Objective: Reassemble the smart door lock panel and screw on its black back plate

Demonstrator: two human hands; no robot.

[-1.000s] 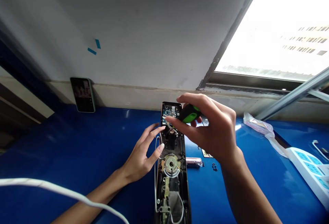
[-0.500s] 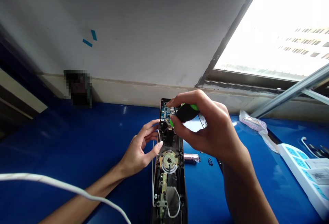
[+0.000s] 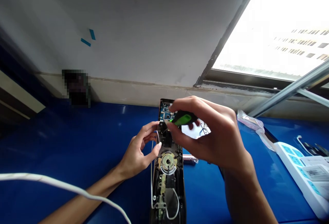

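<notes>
A long, narrow black device housing [image 3: 180, 183] lies open, running away from me. Inside it are a blue circuit board [image 3: 167, 110] at the far end, a round metal part like a speaker [image 3: 168, 162] and thin wires. My left hand [image 3: 138, 152] grips the housing's left edge, thumb on top, fingers along the outer side. Closed around a screwdriver [image 3: 183, 117] with a black and green handle is my right hand [image 3: 216, 134], held over the far half. The screwdriver's shaft slants down left into the housing near the board; its exact tip is hard to make out.
A white cable [image 3: 51, 183] crosses over my left forearm. To the right lie a white power strip [image 3: 295, 172], a plastic bag [image 3: 250, 122] and papers. A small wrapped pink item [image 3: 190, 158] sits beside the housing. Wall and window stand behind the blue table [image 3: 123, 121].
My right hand has rolled the screwdriver, so its green side now faces me and the handle lies flatter. The left hand keeps its hold. The view has shifted slightly.
</notes>
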